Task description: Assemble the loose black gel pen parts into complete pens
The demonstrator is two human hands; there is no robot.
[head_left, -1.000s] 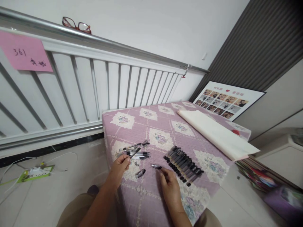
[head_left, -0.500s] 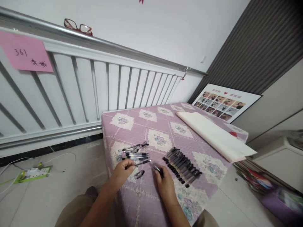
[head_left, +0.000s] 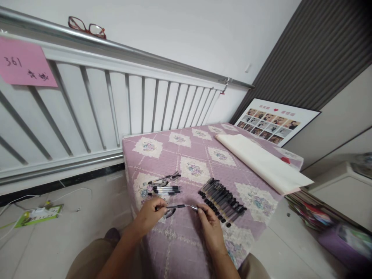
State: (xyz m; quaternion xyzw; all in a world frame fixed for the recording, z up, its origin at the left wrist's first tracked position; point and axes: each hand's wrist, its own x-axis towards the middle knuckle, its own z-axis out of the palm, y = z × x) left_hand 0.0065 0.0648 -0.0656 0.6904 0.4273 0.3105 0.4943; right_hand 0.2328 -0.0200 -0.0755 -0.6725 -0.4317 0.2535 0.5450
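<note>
My left hand [head_left: 151, 213] pinches the rear of an uncapped gel pen [head_left: 179, 206], its tip pointing right. In the fingers of my right hand [head_left: 211, 224] is a pen cap [head_left: 193, 208], its end close to the pen's tip; whether they touch I cannot tell. Beyond my left hand lie several uncapped pens [head_left: 167, 190] side by side, with loose dark caps [head_left: 176, 175] behind them. Another cap [head_left: 171, 212] rests under the held pen. To the right of my right hand, a slanting row of capped pens [head_left: 223, 199] lies on the purple floral cloth [head_left: 180, 240].
A folded cream sheet [head_left: 258, 162] lies across the far right of the cloth. The white radiator [head_left: 95, 108] stands along the wall, with glasses [head_left: 87, 28] on its pipe. On the floor at left is a power strip [head_left: 39, 215] with cables.
My right hand has raised and turned the cap toward the pen. My left hand has brought the pen level, so tip and cap are now close together. The view has shifted slightly.
</note>
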